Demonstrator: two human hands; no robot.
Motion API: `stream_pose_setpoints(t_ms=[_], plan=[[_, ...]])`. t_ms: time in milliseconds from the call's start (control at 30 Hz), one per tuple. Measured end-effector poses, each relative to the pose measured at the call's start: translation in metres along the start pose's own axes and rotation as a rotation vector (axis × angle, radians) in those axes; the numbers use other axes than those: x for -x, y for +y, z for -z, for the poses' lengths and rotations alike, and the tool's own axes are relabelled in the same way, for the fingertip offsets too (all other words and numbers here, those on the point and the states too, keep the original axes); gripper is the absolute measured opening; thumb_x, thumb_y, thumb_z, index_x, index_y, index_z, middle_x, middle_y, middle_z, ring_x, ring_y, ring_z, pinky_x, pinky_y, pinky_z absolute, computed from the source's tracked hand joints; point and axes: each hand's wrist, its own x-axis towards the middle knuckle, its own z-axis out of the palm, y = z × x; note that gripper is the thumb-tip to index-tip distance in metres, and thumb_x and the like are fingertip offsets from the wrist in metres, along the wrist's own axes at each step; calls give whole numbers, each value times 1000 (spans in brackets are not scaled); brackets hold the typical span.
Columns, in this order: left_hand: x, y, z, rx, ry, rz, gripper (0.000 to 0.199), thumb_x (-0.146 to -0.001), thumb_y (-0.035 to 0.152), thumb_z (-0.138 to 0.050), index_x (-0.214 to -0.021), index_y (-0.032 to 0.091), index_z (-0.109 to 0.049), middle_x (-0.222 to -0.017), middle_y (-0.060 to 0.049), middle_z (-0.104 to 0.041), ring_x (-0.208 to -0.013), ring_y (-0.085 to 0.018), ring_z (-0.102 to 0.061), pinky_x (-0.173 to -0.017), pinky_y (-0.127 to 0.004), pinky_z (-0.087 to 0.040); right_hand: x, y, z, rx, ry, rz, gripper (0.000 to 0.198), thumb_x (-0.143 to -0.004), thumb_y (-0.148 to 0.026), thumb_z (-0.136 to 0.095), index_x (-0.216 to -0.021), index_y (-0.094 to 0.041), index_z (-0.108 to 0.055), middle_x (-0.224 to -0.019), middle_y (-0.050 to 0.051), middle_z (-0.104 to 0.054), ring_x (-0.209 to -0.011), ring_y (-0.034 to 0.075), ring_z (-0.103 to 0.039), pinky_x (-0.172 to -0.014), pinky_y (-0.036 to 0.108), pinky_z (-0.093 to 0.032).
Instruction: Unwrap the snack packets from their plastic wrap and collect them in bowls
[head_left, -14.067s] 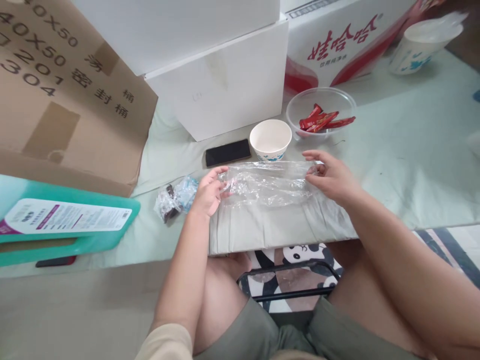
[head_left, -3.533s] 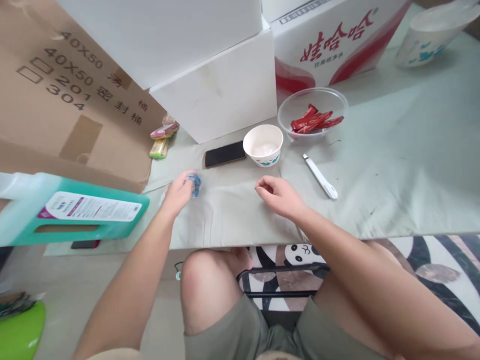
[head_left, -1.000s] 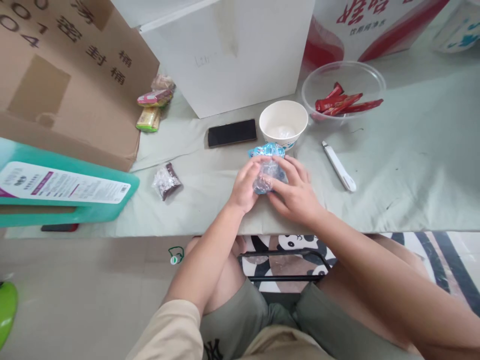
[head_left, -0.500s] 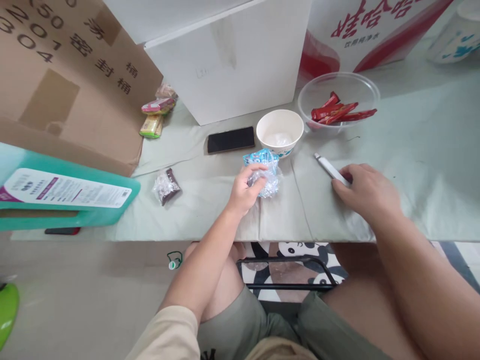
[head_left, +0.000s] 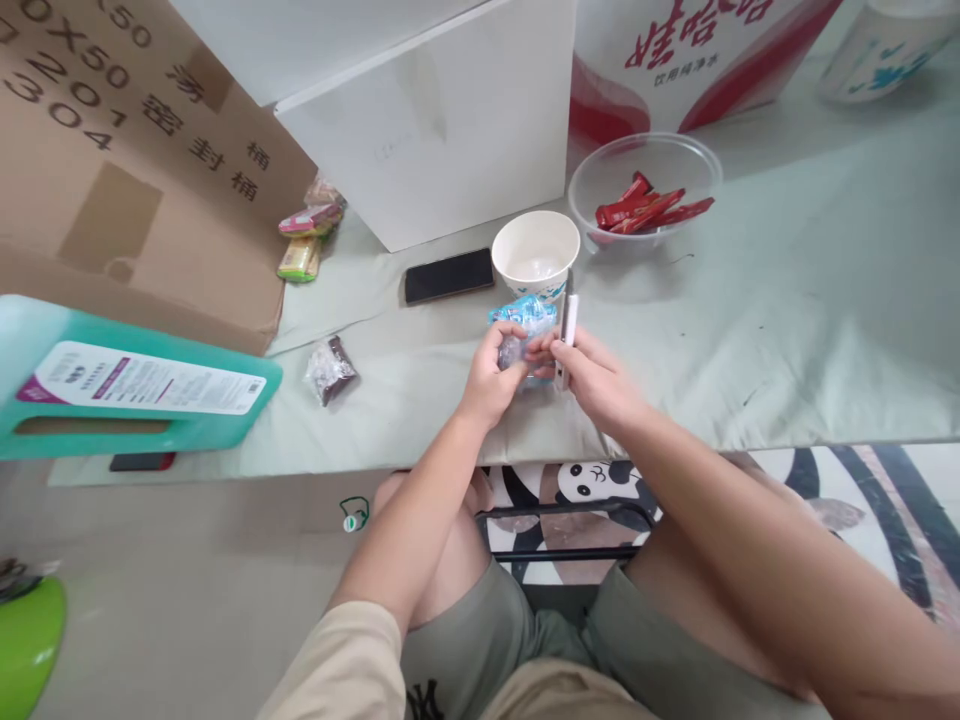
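Near the table's [head_left: 787,320] front edge, the left hand [head_left: 490,380] pinches a blue-and-clear packet [head_left: 526,313], seemingly steadying it; the right hand [head_left: 596,380], alongside, grips a white-handled tool [head_left: 568,325] upright, apparently keeping its tip clear. Beyond the packet, a paper bowl [head_left: 534,238] sits at twelve o'clock, a phone [head_left: 450,277] at ten, a clear tub [head_left: 696,166] at one.

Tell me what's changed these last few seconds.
The right hand has picked up the white tool from the table and brought it leftward beside the blue packet. The left hand has carried that packet rightward and holds it. The phone, paper bowl and red packets stayed put.
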Motion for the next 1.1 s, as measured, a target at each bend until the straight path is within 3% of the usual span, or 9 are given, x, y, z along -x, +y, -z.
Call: stream_pose_setpoints(t_ms=[133,300,467,667,867,1100], plan=[[-3,-6,-1,129,4,-4,41,-77,19,-70,-113,30,-53,-97,0,-57,-78,-13,-57,-70,-25,-48,-7,5,-1,138,77,4,28,-89,-51,-52,-96,-24,-58,-104,5,-65,-98,22,-62,-86,38,-50],[-11,-6,4,203,44,-46,68,-74,20,-76,-129,35,-39,-120,-3,-54,-99,-16,-61,-81,-28,-51,6,-2,8,494,37,68,33,-96,-55,-41,-88,-24,-52,-77,1,-56,-74,19,-53,-71,35,-41],[-13,0,5,216,6,3,78,-74,19,-75,-136,39,-32,-115,-3,-56,-89,-16,-62,-74,-28,-51,6,-8,5,481,5,-5,41,-96,-58,-37,-78,-23,-50,-65,-1,-49,-62,16,-47,-59,30,-36],[-9,9,8,219,-8,0,78,-72,15,-72,-137,39,-35,-115,-3,-59,-91,-18,-66,-79,-32,-54,-2,-11,-6,376,-64,-280,32,-92,-46,-48,-72,-21,-54,-61,-1,-56,-53,12,-50,-53,26,-41],[-15,13,20,233,191,28,81,-72,11,-66,-140,40,-36,-111,-3,-62,-88,-19,-66,-71,-31,-54,2,-4,-11,382,-131,-342,33,-89,-48,-52,-72,-20,-56,-59,-1,-57,-51,13,-51,-51,26,-41],[-28,16,56,409,411,85,76,-68,10,-56,-136,42,-42,-137,-2,-56,-101,-17,-63,-78,-31,-57,8,-11,-2,770,-188,-320,39,-93,-47,-44,-65,-21,-56,-60,1,-58,-55,15,-52,-58,30,-39]])
